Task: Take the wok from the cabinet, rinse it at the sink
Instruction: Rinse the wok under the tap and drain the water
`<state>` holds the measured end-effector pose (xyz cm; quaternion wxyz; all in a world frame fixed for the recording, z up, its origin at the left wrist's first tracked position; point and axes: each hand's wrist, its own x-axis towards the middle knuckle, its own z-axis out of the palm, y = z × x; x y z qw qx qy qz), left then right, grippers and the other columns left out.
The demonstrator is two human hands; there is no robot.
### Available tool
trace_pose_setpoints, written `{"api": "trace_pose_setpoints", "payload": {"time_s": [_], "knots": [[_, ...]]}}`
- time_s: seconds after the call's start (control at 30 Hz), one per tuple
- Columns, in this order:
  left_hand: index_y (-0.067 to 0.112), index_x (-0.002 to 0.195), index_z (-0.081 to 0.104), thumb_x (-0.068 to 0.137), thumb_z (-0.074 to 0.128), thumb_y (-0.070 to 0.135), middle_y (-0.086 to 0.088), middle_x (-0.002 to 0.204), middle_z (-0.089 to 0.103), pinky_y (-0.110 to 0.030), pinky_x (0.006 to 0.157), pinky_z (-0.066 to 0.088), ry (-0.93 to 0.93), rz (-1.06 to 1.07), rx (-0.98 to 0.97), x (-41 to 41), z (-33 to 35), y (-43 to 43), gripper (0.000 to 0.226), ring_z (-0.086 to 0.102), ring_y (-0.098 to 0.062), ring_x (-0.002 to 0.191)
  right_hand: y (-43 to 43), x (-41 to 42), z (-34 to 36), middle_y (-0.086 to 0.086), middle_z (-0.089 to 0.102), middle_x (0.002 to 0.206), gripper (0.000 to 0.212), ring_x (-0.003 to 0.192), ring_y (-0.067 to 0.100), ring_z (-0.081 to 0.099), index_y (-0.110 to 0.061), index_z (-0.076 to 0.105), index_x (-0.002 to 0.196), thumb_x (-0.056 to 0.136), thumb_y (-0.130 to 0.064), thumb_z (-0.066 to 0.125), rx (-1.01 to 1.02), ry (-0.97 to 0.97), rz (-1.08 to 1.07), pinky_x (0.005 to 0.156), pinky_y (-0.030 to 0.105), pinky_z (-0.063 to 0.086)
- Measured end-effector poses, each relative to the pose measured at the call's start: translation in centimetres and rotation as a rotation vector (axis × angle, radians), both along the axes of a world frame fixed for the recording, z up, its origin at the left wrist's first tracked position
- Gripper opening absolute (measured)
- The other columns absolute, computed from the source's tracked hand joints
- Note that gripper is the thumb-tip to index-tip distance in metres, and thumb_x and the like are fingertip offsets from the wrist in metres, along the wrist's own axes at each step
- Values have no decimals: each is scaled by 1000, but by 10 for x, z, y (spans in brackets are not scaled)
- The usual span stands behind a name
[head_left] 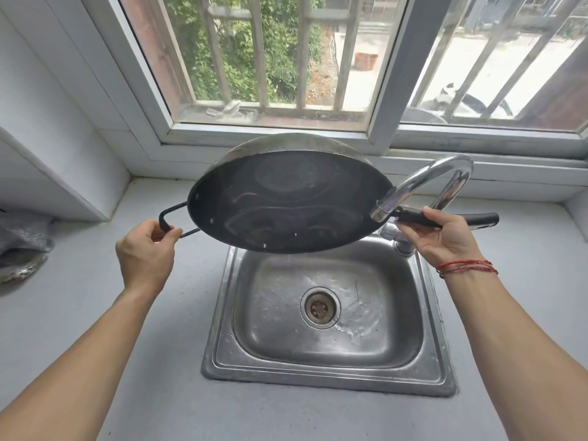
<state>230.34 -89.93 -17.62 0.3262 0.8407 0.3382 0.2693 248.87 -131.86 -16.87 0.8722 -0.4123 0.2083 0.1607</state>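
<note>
round black wok (286, 198) tilted over the steel sink (327, 374), left hand (146, 253) pinching its wire loop handle, right hand (445, 240) curled round the long black handle, chrome tap (423, 183) beside

Our wok (286, 202) hangs tilted over the sink (318, 378) and roofs the back of the basin; the front and the drain (319, 307) lie open from above. The faucet (423, 183) curves down at the wok's right rim, crowding our right hand (445, 237); whether they touch, we cannot tell. The window sill (270, 135) closes the way just behind. Bare worktop (286, 418) lies before the sink; a grey cloth (22, 240) sits far left.
</note>
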Motion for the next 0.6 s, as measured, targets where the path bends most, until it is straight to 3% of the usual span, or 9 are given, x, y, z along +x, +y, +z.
{"api": "trace_pose_setpoints", "payload": {"time_s": [0.17,0.4,0.6], "knots": [[0,90,72,88,74,18,-16,85,73,-29,74,43,-11,-3,15,-1,-2,6,18,64,-28,79,5,-3,5,27,72,93,80,93,40,71,3,65,72,-2,-2,92,-13,-13,-7,72,54,58],[0,87,71,86,74,17,-17,86,73,-31,73,46,-33,-15,39,-4,-3,14,17,65,-29,79,10,-9,9,28,72,95,91,98,40,69,1,56,83,-1,-1,92,24,-14,-9,79,56,56],[1,87,71,86,74,18,-15,87,73,-36,76,51,-43,-32,59,-11,-2,20,17,65,-26,77,12,-10,11,28,71,98,81,103,41,67,2,60,77,2,2,92,51,-21,20,77,57,57]]}}
